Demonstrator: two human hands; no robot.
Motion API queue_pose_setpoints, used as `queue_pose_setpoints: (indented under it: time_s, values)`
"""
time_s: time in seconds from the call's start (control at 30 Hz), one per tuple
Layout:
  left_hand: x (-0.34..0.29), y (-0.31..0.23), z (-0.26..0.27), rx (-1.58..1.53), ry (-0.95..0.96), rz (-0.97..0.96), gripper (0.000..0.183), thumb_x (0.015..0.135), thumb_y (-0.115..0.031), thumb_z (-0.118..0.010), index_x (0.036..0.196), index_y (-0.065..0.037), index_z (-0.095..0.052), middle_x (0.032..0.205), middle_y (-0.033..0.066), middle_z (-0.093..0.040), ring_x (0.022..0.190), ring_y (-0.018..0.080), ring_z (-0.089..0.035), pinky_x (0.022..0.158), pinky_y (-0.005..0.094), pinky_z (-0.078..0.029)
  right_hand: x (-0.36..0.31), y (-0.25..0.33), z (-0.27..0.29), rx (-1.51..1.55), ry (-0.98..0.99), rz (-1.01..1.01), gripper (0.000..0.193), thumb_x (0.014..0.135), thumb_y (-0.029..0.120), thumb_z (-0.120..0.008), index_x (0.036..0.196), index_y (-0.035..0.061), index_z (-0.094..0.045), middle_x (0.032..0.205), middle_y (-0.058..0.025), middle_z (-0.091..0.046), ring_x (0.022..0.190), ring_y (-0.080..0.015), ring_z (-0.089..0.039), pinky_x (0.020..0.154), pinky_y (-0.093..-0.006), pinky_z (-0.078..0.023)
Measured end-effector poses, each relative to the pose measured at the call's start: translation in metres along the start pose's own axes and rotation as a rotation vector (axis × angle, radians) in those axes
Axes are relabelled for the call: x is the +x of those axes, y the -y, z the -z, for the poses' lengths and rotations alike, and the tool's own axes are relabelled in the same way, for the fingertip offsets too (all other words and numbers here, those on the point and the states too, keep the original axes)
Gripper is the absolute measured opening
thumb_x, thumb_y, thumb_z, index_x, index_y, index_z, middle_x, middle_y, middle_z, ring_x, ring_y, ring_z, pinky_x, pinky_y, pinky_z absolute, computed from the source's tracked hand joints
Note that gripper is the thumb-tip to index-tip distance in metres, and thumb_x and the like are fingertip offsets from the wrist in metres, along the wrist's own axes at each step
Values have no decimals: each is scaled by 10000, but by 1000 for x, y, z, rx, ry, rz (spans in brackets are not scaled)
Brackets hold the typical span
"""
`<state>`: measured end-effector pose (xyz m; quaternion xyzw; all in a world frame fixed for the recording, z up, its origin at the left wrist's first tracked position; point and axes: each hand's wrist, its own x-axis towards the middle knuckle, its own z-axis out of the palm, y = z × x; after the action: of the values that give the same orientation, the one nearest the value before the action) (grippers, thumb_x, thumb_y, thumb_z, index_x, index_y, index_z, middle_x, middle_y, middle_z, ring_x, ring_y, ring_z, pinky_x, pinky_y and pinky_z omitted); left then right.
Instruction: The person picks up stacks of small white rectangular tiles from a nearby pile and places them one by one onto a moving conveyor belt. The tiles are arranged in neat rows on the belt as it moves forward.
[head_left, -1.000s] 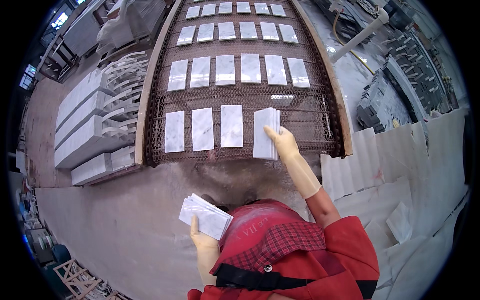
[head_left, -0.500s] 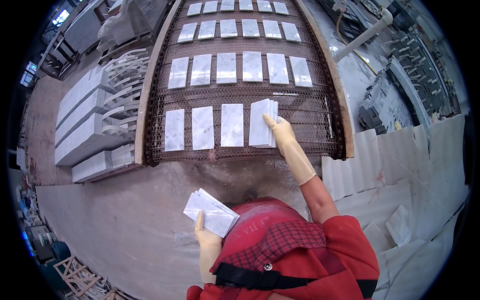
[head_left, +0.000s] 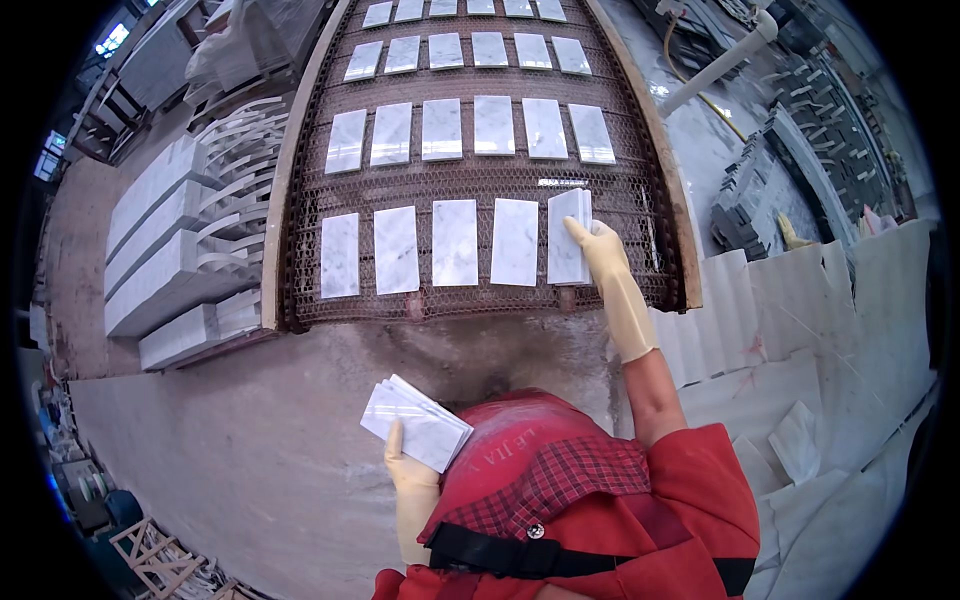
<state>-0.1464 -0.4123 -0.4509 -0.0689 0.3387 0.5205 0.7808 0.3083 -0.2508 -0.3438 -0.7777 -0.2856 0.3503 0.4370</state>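
Note:
My right hand (head_left: 600,245), in a cream rubber glove, grips a small stack of white-grey marble tiles (head_left: 567,240) at the right end of the nearest row on the mesh conveyor belt (head_left: 470,180). Left of it lies a single marble tile (head_left: 515,242), with several more along the same row. Close to my body, my left hand (head_left: 410,470), also gloved, holds a slightly fanned stack of marble tiles (head_left: 415,425) from below, its thumb over the top face. Farther rows of tiles (head_left: 440,130) lie spaced out up the belt.
Wooden rails (head_left: 680,230) edge the belt on both sides. Stacked pale stone slabs (head_left: 155,265) with curved strips stand at left. At right are white sheets (head_left: 800,330), dark grey stone pieces (head_left: 745,205) and a white pipe (head_left: 720,65). A wooden crate (head_left: 160,555) sits lower left.
My right hand has moved right with its stack, and one tile now lies on the belt where the stack was. The farther rows have shifted slightly up. My left hand stays nearly still.

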Motion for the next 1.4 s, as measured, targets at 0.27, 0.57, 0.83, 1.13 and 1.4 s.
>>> queue_pose_setpoints:
  time_s: [0.27,0.57,0.83,1.13,1.4]
  values:
    - [4,0,-4,39,18,20,778,970,-415,-672,1609,-20,-471,1553,219,-586,1411,432,-558,1217,613,-407,20,-24,12,-88,-44,43,671,1023,630,-624,1253,15,-760,1217,-151,-797,1105,-258,-751,984,-401,-546]
    - [0,-2,4,17,6,7,704,991,-404,-651,1578,-35,-522,1535,190,-613,1414,407,-563,1222,593,-408,10,-6,66,-312,-177,55,617,1030,603,-621,1184,27,-779,1105,-167,-797,998,-222,-755,901,-384,-562]
    - [-14,-2,5,-3,59,30,698,999,-352,-670,1589,-22,-498,1538,194,-599,1403,423,-566,1213,595,-426,2,-16,91,-613,-462,227,458,1023,492,-658,1306,145,-755,1220,-146,-788,1114,-322,-753,972,-450,-565]
    - [-14,5,30,36,-7,4,695,996,-354,-676,1565,6,-502,1492,225,-617,1359,433,-595,1177,612,-457,-77,-33,23,-436,-290,508,443,1002,310,-766,1396,114,-711,1207,-159,-778,1034,-282,-759,918,-404,-600]
    - [-17,8,20,114,33,28,705,984,-413,-678,1552,-18,-538,1499,204,-630,1377,428,-582,1197,596,-434,-82,-7,-80,-623,-166,776,696,936,344,-822,1524,87,-555,1379,-175,-684,1258,-365,-659,1071,-470,-531]
